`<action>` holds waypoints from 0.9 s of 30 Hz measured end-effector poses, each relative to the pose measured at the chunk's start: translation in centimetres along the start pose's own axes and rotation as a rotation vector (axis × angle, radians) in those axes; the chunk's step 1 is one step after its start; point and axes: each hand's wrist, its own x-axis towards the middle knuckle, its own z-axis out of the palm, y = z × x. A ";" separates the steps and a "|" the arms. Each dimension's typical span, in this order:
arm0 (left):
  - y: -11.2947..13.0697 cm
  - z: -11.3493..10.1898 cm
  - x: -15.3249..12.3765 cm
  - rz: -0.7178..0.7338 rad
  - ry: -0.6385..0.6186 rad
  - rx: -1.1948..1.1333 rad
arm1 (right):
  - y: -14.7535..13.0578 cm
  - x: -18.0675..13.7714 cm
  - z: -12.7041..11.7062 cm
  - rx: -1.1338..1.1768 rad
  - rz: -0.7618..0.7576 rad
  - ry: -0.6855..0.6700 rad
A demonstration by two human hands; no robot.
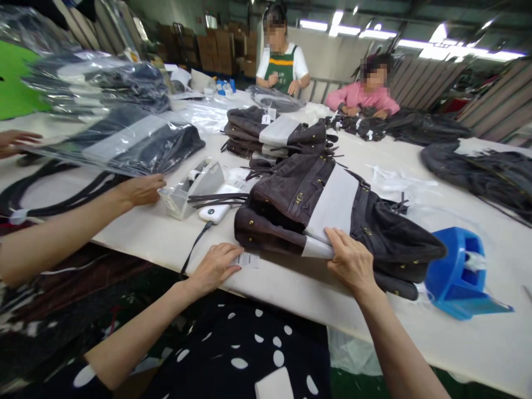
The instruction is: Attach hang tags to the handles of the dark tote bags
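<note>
Tabletop (pixel 291 288): left fingers (pixel 230 258) flat on tag (pixel 248 260), right fingers (pixel 337 239) perhaps pinching garment (pixel 291 194).

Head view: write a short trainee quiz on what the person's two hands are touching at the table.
1. True or false: the right hand lies on the folded brown garment.
2. The left hand touches: A) the barcode label; B) a bagged garment; C) the white power bank.
3. What colour is the tape dispenser to the right of the folded garment?
Key: 1 true; 2 A; 3 blue.
</note>
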 end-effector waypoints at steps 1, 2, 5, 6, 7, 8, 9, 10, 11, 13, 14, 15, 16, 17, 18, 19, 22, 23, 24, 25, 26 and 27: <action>0.1 -0.3 0.2 -0.066 -0.020 -0.025 | 0.0 0.0 0.0 -0.003 -0.004 0.002; 0.2 -0.6 0.4 -0.133 -0.044 -0.047 | -0.1 -0.1 0.1 -0.004 -0.006 0.002; 0.3 -1.4 1.3 -0.287 -0.136 -0.088 | -0.2 -0.3 0.1 0.003 -0.003 -0.003; 0.3 -1.6 1.6 -0.311 -0.162 -0.092 | -0.2 -0.4 0.1 0.006 -0.003 -0.005; 0.3 -1.7 1.9 -0.328 -0.176 -0.090 | -0.2 -0.4 0.1 0.008 -0.004 -0.006; 0.3 -1.8 2.1 -0.342 -0.178 -0.086 | -0.2 -0.4 0.1 0.009 -0.006 -0.005; 0.2 -1.9 2.2 -0.350 -0.168 -0.090 | -0.2 -0.4 0.1 0.010 -0.009 -0.002; 0.2 -1.9 2.2 -0.359 -0.151 -0.113 | -0.1 -0.4 0.1 0.011 -0.012 0.001; 0.1 -2.0 2.1 -0.374 -0.135 -0.163 | -0.1 -0.3 0.1 0.012 -0.014 0.004; -0.1 -2.4 1.5 -0.439 -0.121 -0.350 | -0.1 -0.4 0.1 0.019 -0.021 0.006; -0.2 -2.8 1.2 -0.486 -0.127 -0.477 | -0.1 -0.4 0.2 0.024 -0.026 0.009; -0.4 -3.2 0.7 -0.541 -0.140 -0.609 | -0.1 -0.4 0.2 0.028 -0.027 0.015; -0.5 -3.8 0.3 -0.595 -0.153 -0.742 | -0.1 -0.4 0.2 0.030 -0.027 0.019; -0.7 -4.4 -0.2 -0.642 -0.165 -0.870 | -0.1 -0.4 0.3 0.028 -0.026 0.023; -0.8 -5.1 -0.5 -0.682 -0.164 -0.990 | -0.1 -0.4 0.3 0.024 -0.028 0.028; -1.0 -5.8 -0.8 -0.715 -0.142 -1.098 | -0.1 -0.4 0.3 0.017 -0.035 0.035; -1.9 -8.0 -0.7 -0.764 0.075 -1.313 | 0.2 -0.4 0.1 0.005 -0.092 0.071; -2.4 -8.7 -0.4 -0.768 0.182 -1.340 | 0.3 -0.5 -0.1 0.002 -0.116 0.085; -2.9 -9.3 0.0 -0.768 0.282 -1.346 | 0.4 -0.7 -0.2 -0.002 -0.137 0.095; -3.5 -9.8 0.5 -0.765 0.361 -1.335 | 0.5 -1.0 -0.4 -0.006 -0.153 0.101; -4.0 -10.2 1.1 -0.762 0.422 -1.311 | 0.5 -1.3 -0.6 -0.010 -0.167 0.103; -4.7 -10.4 1.8 -0.755 0.469 -1.274 | 0.5 -1.8 -0.6 -0.013 -0.183 0.108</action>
